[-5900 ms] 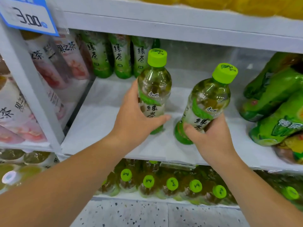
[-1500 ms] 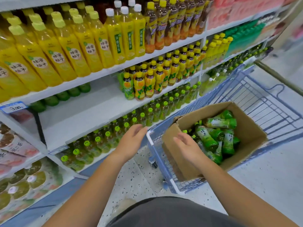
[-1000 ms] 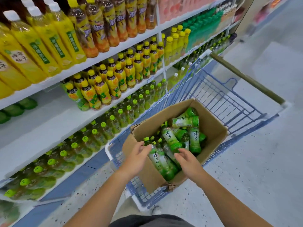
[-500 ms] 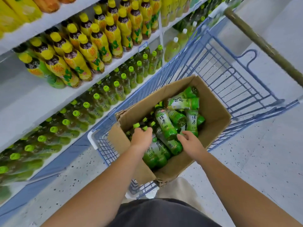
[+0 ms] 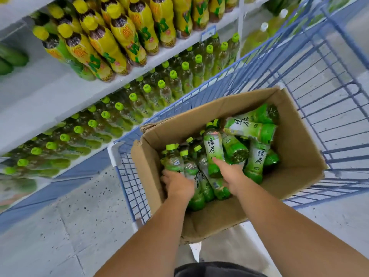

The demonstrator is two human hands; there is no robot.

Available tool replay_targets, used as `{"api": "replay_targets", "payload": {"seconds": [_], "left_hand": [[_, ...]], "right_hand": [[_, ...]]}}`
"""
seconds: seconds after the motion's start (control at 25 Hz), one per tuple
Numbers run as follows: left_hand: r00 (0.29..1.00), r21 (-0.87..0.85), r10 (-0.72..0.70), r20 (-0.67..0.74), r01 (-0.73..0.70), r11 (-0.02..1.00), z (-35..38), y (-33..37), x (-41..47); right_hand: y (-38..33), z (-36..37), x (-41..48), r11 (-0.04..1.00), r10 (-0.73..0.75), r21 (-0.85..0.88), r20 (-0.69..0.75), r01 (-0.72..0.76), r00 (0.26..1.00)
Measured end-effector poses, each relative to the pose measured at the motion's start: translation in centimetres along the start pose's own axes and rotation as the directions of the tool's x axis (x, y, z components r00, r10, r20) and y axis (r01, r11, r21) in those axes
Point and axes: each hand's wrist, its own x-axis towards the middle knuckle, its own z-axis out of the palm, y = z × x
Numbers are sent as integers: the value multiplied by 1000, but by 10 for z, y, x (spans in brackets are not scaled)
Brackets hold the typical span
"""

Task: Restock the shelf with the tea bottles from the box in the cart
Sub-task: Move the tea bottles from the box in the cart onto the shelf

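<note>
An open cardboard box (image 5: 297,148) sits in the blue wire cart (image 5: 331,92) and holds several green tea bottles with lime caps, lying in a loose heap. My left hand (image 5: 178,186) is at the box's left side, its fingers curled around a tea bottle (image 5: 173,161) that points up and away. My right hand (image 5: 229,174) is wrapped on the lower part of a labelled tea bottle (image 5: 213,148) in the middle of the heap. A white shelf (image 5: 50,94) to the left has bare room.
Yellow-labelled bottles (image 5: 111,43) fill the right of that shelf. The shelf below carries rows of green tea bottles (image 5: 147,90) with lime caps. The cart's near corner (image 5: 112,150) stands close to the shelving, on speckled grey floor (image 5: 69,226).
I turned from the shelf, where I stood two bottles, to the cart. Both hands went down into the box and closed on bottles; the view has tilted lower over it.
</note>
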Motion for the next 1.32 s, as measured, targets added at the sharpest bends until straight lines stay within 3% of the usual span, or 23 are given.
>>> {"api": "replay_targets", "payload": {"seconds": [0.16,0.32,0.44,0.56,0.72,0.96,1.16,1.32], "left_hand": [[988,96,109,-113,-98,991,14,-18,3],[984,80,138,-112,-129,988,10,-20,2],[998,-96,40,-56,-45,994,4,-14,-4],[998,-303,-13,67,32,953,-7,-9,-17],[975,-316,21,220,50,948,-22,-5,-33],[950,-377,220,220,-126,918,-54,-6,-77],[910,-424,374,181,-271,864,-100,-18,-111],[838,-510,510,195,-357,783,-141,-37,-128]], "right_hand": [[1,8,21,993,2,119,-29,2,1000],[-4,-9,11,999,24,37,160,-30,987],[-4,-32,-5,985,106,93,350,-147,931],[-1,-47,-23,970,82,172,444,-175,892],[7,-55,-47,993,8,100,469,-62,883],[11,-61,-102,970,-172,-84,416,226,893],[19,-49,-135,887,-443,79,424,456,789],[18,-28,-161,805,-580,161,411,571,703]]}}
